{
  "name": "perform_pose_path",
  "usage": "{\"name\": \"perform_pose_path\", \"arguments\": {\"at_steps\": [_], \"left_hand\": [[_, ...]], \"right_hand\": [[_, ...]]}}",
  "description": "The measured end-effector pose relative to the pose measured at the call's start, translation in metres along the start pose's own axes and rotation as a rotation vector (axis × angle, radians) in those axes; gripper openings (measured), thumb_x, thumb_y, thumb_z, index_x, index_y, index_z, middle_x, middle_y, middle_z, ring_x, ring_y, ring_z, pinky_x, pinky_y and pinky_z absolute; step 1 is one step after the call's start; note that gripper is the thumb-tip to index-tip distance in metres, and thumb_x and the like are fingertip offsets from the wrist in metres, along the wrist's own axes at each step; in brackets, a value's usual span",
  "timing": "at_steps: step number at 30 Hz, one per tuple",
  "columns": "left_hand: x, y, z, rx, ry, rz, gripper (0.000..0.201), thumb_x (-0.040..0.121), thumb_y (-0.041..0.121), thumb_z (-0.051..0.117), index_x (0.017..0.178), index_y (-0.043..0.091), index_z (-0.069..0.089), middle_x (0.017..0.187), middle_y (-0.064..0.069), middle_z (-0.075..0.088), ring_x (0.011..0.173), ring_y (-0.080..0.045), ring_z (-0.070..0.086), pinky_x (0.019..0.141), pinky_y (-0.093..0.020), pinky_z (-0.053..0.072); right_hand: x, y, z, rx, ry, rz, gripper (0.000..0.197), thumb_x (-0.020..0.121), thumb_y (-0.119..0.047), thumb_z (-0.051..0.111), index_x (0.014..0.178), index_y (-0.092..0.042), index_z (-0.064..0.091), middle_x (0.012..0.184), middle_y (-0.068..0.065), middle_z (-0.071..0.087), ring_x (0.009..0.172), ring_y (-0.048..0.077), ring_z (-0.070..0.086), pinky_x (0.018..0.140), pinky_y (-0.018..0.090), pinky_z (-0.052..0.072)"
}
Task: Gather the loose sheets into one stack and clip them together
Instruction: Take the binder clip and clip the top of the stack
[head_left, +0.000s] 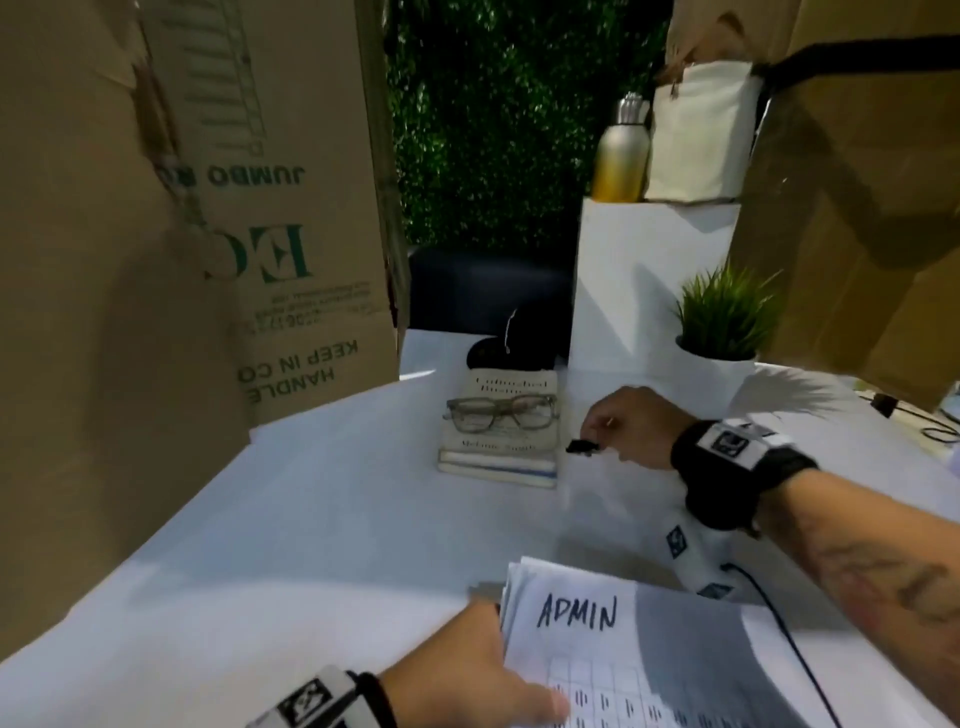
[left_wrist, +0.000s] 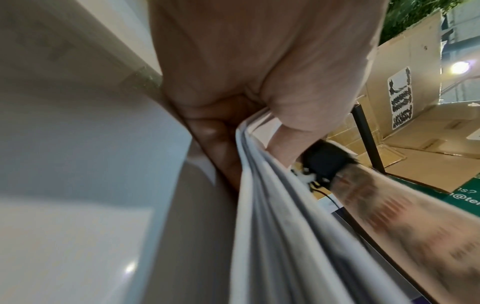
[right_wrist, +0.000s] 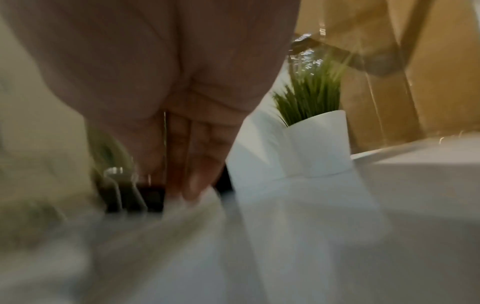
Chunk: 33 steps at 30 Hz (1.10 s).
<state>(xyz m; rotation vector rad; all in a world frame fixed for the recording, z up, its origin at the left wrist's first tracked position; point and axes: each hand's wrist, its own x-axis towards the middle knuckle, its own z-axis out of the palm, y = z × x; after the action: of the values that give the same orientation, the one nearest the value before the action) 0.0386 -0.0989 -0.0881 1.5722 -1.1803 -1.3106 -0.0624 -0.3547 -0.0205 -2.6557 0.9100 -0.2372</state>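
A stack of white sheets (head_left: 623, 654) with "ADMIN" handwritten on top lies at the table's near edge. My left hand (head_left: 467, 670) grips its left edge, thumb on top. In the left wrist view the sheets (left_wrist: 272, 226) are pinched between thumb and fingers of the left hand (left_wrist: 246, 82). A black binder clip (head_left: 582, 447) sits on the white table right of the book. My right hand (head_left: 615, 423) hovers just over it. In the blurred right wrist view the fingers (right_wrist: 202, 164) point straight down beside the clip (right_wrist: 130, 195), not closed on it.
A book with grey glasses on it (head_left: 501, 431) lies left of the clip. A potted plant (head_left: 722, 332) and a white pedestal (head_left: 639, 280) stand behind my right hand. Tall cardboard boxes (head_left: 208, 234) flank the table. A black cable (head_left: 779, 623) runs by the sheets.
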Motion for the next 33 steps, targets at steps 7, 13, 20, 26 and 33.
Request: {"name": "perform_pose_path", "arguments": {"at_steps": [7, 13, 20, 26, 33], "left_hand": [[-0.002, -0.004, 0.011, -0.002, 0.048, -0.007, 0.047, 0.066, 0.004, 0.076, 0.113, 0.002, 0.069, 0.112, -0.019, 0.075, 0.097, -0.024, 0.072, 0.093, -0.04, 0.056], [-0.011, 0.003, 0.014, -0.002, 0.084, -0.079, 0.033, 0.082, -0.014, 0.067, 0.112, 0.0, 0.069, 0.109, -0.018, 0.077, 0.104, -0.034, 0.072, 0.098, -0.049, 0.054], [-0.017, 0.01, 0.02, -0.035, 0.101, -0.106, 0.034, 0.085, -0.013, 0.063, 0.114, 0.003, 0.069, 0.108, -0.013, 0.078, 0.102, -0.028, 0.074, 0.097, -0.045, 0.056], [-0.018, 0.01, 0.02, -0.036, 0.12, -0.133, 0.031, 0.086, -0.01, 0.064, 0.114, 0.003, 0.069, 0.106, -0.012, 0.079, 0.101, -0.027, 0.075, 0.097, -0.044, 0.056], [-0.02, 0.012, 0.02, -0.025, 0.12, -0.132, 0.032, 0.087, -0.003, 0.068, 0.117, 0.007, 0.067, 0.107, -0.007, 0.079, 0.103, -0.025, 0.074, 0.1, -0.044, 0.054]], "right_hand": [[-0.13, -0.022, -0.056, 0.161, 0.031, -0.197, 0.01, 0.082, -0.006, 0.077, 0.083, -0.015, 0.077, 0.071, -0.002, 0.077, 0.06, 0.009, 0.07, 0.057, 0.017, 0.055], [-0.171, -0.022, -0.096, 0.223, 0.133, -0.181, 0.018, 0.082, 0.003, 0.07, 0.076, -0.014, 0.071, 0.063, 0.001, 0.072, 0.047, 0.012, 0.063, 0.047, 0.019, 0.049], [-0.203, -0.026, -0.019, -0.109, -0.221, -0.156, 0.021, 0.078, -0.027, 0.059, 0.085, -0.023, 0.079, 0.078, -0.01, 0.077, 0.064, 0.002, 0.066, 0.062, 0.02, 0.055], [-0.204, -0.027, 0.002, -0.138, -0.181, -0.093, 0.044, 0.072, -0.064, 0.068, 0.089, -0.024, 0.078, 0.067, -0.011, 0.068, 0.063, 0.004, 0.064, 0.059, 0.023, 0.055], [-0.203, -0.016, 0.004, -0.028, -0.161, 0.009, 0.037, 0.082, -0.022, 0.076, 0.119, -0.026, 0.069, 0.106, -0.007, 0.073, 0.085, 0.005, 0.072, 0.078, 0.023, 0.057]]}}
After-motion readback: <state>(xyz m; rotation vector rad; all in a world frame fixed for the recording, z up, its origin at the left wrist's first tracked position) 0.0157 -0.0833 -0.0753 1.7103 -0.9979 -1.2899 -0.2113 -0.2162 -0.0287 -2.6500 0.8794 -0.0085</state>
